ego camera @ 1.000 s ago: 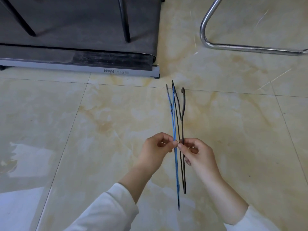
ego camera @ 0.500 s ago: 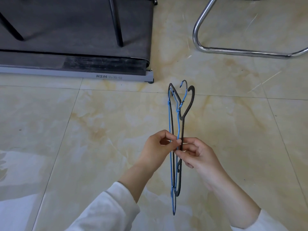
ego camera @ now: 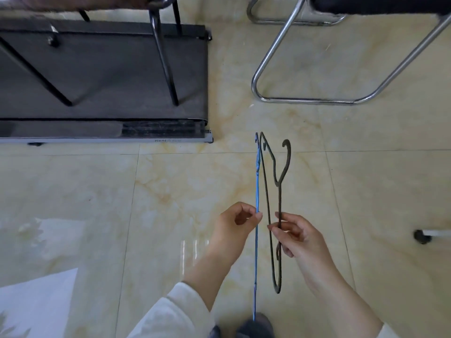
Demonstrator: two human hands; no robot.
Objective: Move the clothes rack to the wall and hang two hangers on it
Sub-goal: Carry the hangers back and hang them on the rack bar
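I hold two thin wire hangers over the tiled floor, both seen edge-on. My left hand [ego camera: 235, 226] pinches the blue hanger [ego camera: 256, 191] near its middle. My right hand [ego camera: 296, 236] grips the dark hanger [ego camera: 277, 176], whose hook curls at the top right. The two hangers stand a small gap apart, nearly parallel. Black legs of what may be the clothes rack [ego camera: 163, 54] rise at the top left; its upper part is out of view.
A treadmill [ego camera: 105, 76] lies across the top left, with the black legs standing on its belt. A chrome chair frame [ego camera: 305, 100] sits at the top right. A small caster wheel [ego camera: 422, 236] shows at the right edge. My shoes [ego camera: 253, 328] appear at the bottom.
The two hangers were pressed together between my fingertips; now they are pulled apart, blue in my left hand, dark in my right. The view has tilted up, showing more treadmill and chair.
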